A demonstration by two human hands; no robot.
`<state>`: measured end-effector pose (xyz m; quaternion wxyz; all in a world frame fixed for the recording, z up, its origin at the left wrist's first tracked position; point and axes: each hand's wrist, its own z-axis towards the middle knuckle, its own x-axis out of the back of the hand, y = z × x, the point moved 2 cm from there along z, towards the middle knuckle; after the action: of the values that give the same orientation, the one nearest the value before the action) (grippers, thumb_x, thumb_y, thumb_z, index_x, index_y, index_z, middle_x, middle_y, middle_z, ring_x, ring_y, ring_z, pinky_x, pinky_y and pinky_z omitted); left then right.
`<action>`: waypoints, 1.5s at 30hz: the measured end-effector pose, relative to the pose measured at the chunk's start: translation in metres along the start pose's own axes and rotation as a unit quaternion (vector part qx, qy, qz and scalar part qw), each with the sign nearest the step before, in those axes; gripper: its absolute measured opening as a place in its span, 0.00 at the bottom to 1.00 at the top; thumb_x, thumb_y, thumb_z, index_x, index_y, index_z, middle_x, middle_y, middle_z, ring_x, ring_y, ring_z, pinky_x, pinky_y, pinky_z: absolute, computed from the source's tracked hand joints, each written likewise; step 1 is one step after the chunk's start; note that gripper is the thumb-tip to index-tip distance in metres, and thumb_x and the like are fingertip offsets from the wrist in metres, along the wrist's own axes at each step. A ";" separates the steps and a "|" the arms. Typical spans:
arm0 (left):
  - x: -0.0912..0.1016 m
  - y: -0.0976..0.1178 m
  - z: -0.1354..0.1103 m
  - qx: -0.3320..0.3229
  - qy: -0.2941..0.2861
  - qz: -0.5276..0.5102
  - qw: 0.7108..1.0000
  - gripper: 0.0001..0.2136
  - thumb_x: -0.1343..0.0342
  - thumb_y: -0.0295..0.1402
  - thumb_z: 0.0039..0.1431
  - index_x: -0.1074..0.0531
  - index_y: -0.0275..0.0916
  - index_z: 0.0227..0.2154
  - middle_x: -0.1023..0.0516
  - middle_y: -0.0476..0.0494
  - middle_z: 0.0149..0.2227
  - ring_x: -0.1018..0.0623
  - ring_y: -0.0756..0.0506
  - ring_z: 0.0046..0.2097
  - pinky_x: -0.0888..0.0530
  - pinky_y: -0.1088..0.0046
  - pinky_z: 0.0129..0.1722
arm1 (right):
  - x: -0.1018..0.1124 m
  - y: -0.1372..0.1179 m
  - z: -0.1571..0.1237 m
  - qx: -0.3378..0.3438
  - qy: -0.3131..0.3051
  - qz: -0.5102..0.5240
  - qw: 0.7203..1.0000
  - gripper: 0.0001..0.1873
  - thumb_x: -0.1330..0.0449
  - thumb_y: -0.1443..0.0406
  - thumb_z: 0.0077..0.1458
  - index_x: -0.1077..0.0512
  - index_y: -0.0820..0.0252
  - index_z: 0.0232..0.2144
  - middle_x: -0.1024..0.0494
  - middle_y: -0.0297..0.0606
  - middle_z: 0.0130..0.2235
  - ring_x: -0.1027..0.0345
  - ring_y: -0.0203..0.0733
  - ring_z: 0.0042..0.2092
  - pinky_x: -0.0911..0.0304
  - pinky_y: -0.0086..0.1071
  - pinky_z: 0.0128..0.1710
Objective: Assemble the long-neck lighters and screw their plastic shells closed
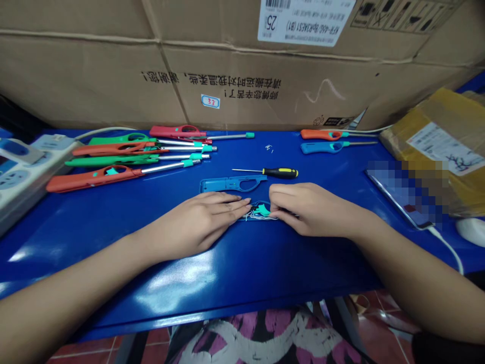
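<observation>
My left hand (204, 220) lies flat, fingers stretched out together, pressing on a blue lighter half (261, 209) that lies open on the blue table (242, 268). My right hand (303, 207) is curled over the right end of the same piece, fingertips pinched at its teal trigger part and thin wires. Most of the piece is hidden under both hands. Just behind them lies a separate blue lighter shell (231, 183) and a black-and-yellow screwdriver (271, 172).
Several red and green long lighters (125, 156) lie at the back left, an orange lighter (333, 134) and a blue lighter (333, 146) at the back right. A cardboard box (227, 65) walls the back. A power strip (18, 172) sits left; a phone (405, 194) and yellow parcel (439, 136) right.
</observation>
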<state>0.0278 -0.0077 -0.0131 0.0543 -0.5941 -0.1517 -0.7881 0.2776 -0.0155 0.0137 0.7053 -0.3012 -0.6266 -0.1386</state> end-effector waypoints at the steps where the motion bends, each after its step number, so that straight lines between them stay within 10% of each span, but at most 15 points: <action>1: 0.000 0.000 0.000 0.000 0.000 0.001 1.000 0.20 0.56 0.27 0.71 0.35 0.32 0.63 0.29 0.41 0.64 0.28 0.40 0.64 0.28 0.57 0.63 | -0.001 0.000 0.000 -0.003 -0.003 0.000 1.000 0.08 0.48 0.66 0.67 0.34 0.60 0.33 0.30 0.36 0.36 0.39 0.37 0.34 0.44 0.32 0.33; 36: -0.002 0.002 -0.002 0.034 -0.009 -0.029 0.999 0.22 0.53 0.27 0.71 0.38 0.39 0.66 0.30 0.41 0.64 0.27 0.40 0.61 0.27 0.58 0.58 | 0.004 0.000 0.000 0.007 0.001 0.058 0.998 0.09 0.45 0.69 0.65 0.25 0.61 0.35 0.24 0.36 0.35 0.32 0.39 0.37 0.40 0.33 0.39; 45: -0.002 0.001 -0.001 0.030 -0.011 -0.035 0.999 0.22 0.54 0.28 0.71 0.38 0.37 0.66 0.29 0.41 0.63 0.28 0.40 0.59 0.26 0.58 0.56 | -0.002 0.013 0.001 -0.103 0.020 0.177 0.979 0.06 0.33 0.63 0.58 0.26 0.59 0.34 0.25 0.34 0.36 0.34 0.37 0.36 0.41 0.31 0.36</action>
<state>0.0281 -0.0092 -0.0148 0.0424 -0.5952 -0.1964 -0.7781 0.2842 -0.0054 0.0086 0.6964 -0.4754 -0.5313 -0.0816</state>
